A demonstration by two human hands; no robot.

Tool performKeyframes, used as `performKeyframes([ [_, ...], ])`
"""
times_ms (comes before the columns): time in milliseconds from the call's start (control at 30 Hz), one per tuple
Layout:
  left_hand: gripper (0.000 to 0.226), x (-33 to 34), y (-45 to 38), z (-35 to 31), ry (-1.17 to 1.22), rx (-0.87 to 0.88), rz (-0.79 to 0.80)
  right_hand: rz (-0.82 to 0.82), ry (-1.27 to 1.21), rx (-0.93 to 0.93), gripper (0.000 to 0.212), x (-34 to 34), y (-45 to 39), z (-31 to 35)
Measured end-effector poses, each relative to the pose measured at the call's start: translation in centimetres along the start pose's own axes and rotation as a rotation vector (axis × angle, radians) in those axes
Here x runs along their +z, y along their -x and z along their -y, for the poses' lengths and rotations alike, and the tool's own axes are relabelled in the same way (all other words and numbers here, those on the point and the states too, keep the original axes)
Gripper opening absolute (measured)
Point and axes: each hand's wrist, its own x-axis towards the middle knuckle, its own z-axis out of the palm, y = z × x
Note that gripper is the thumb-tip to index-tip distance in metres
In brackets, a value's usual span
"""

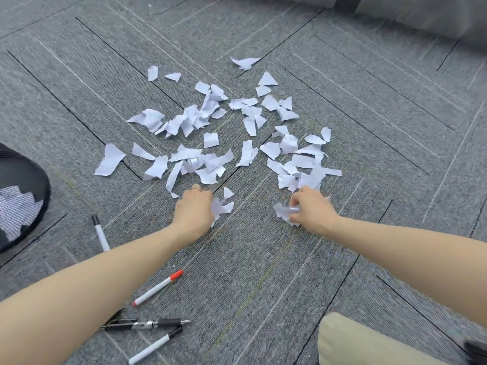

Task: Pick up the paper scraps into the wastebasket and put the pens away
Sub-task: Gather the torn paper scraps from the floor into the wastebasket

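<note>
Grey carpet-tile floor (342,259) with dark seams. Torn white paper scraps (210,143) lie scattered across its centre. Left hand (193,209) and right hand (309,209) each clutch scraps at the near edge. Pens (155,288) lie near-left — one partly hidden under the forearm. Black mesh wastebasket (23,196) — cut off at left.

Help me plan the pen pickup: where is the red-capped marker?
In the head view, the red-capped marker lies on the carpet lower left, just right of the left forearm, above the black pen.
</note>
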Motion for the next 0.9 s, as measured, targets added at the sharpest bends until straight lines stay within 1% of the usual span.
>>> performKeyframes([
  [67,0.015,0.0,0.2,-0.1,-0.024,0.019,-0.007,0.051,-0.029,-0.002,0.023,-0.1,-0.1,0.1],
  [167,0.015,0.1,0.5,-0.2,0.051,0.028,0.006,0.117,-0.069,-0.049,0.018,-0.7,-0.3,0.3],
  [267,0.016,0.4,0.5,0.1,0.152,-0.033,0.009,0.138,-0.165,-0.125,0.016,-1.0,-0.5,0.9],
  [333,0.022,0.7,0.5,0.3,0.205,-0.081,-0.008,0.179,-0.27,-0.121,0.021,-1.1,-0.6,1.5],
  [433,0.027,0.6,0.3,0.8,0.288,-0.121,0.002,0.228,-0.424,-0.107,0.011,-1.3,-0.8,2.8],
  [500,0.024,0.1,0.1,1.6,0.305,-0.122,0.005,0.213,-0.523,-0.09,0.012,-1.6,-1.2,4.0],
  [600,0.02,-0.4,0.0,3.0,0.251,-0.103,0.007,0.18,-0.64,-0.063,0.019,-1.8,-2.2,6.1],
  [633,0.023,-0.5,0.1,3.2,0.239,-0.101,0.013,0.188,-0.646,-0.071,0.018,-1.8,-2.5,6.8],
  [700,0.037,-0.5,0.4,3.2,0.194,-0.107,0.024,0.213,-0.605,-0.103,0.01,-1.3,-3.0,8.1],
  [733,0.043,-0.5,0.5,3.0,0.155,-0.113,0.024,0.215,-0.555,-0.129,0.008,-0.9,-3.2,8.7],
  [767,0.045,-0.4,0.7,2.8,0.12,-0.117,0.021,0.193,-0.47,-0.163,0.012,-0.5,-3.3,9.3],
  [833,0.041,-0.4,0.9,2.4,0.077,-0.124,0.011,0.096,-0.281,-0.232,0.016,0.3,-3.5,10.1],
  [900,0.034,-0.4,0.9,2.2,0.058,-0.131,0.0,0.04,-0.207,-0.28,0.013,0.6,-3.5,10.7],
])
